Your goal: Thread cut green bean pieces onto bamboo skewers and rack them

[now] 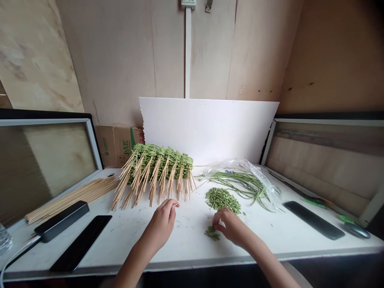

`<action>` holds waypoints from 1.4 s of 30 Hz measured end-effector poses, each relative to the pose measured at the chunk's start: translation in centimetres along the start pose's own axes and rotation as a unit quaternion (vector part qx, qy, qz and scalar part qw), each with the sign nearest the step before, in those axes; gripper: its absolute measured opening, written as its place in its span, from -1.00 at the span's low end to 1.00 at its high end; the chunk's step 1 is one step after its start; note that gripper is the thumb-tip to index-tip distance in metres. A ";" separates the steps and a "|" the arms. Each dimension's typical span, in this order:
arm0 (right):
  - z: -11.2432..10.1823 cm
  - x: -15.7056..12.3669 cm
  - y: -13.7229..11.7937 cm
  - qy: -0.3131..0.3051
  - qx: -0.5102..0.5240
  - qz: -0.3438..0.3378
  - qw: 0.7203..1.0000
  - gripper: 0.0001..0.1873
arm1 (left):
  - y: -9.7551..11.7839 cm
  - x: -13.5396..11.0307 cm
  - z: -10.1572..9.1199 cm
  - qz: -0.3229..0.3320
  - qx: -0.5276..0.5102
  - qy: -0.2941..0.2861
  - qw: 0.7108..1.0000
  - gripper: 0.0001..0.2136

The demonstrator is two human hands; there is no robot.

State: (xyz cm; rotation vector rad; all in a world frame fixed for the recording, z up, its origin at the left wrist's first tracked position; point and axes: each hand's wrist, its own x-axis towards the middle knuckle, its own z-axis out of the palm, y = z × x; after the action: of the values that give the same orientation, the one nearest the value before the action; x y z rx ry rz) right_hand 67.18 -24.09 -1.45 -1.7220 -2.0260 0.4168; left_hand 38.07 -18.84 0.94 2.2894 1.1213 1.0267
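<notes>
My right hand [229,226] rests on the white table [186,244], fingers curled and pinching at a small group of cut green bean pieces [212,233]. My left hand [163,222] hovers loosely curled just below the bamboo ends of the finished skewers [156,170]; whether it holds anything is hidden. A pile of cut bean pieces [222,199] lies just above my right hand. Whole long beans [244,185] lie on a clear plastic bag [264,182] behind it.
A bundle of bare bamboo skewers [72,198] lies at the left, beside a black power bank [61,220] and a dark phone [81,242]. Another dark flat device [313,219] lies at the right. A white foam board [210,128] and a cardboard box [118,144] stand behind.
</notes>
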 end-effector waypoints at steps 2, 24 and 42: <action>0.2 -0.1 0.3 0.001 0.010 0.002 1.000 -0.87 | 0.4 -0.1 -0.6 -0.012 -0.005 -0.007 1.000 -0.73; 1.3 0.7 1.7 0.147 0.533 0.111 0.826 -0.50 | -4.4 -5.9 2.1 -0.014 -0.007 -0.007 1.000 -0.73; 3.4 -0.3 1.6 0.145 0.677 0.093 0.716 -0.72 | -4.1 -6.9 3.6 0.005 0.008 -0.034 0.999 -0.75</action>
State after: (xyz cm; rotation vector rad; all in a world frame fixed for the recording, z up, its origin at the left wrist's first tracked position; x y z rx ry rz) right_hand 66.79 -23.91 -5.24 -0.8679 -0.7479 1.2037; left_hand 35.88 -21.95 -6.96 2.3278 1.0956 0.9400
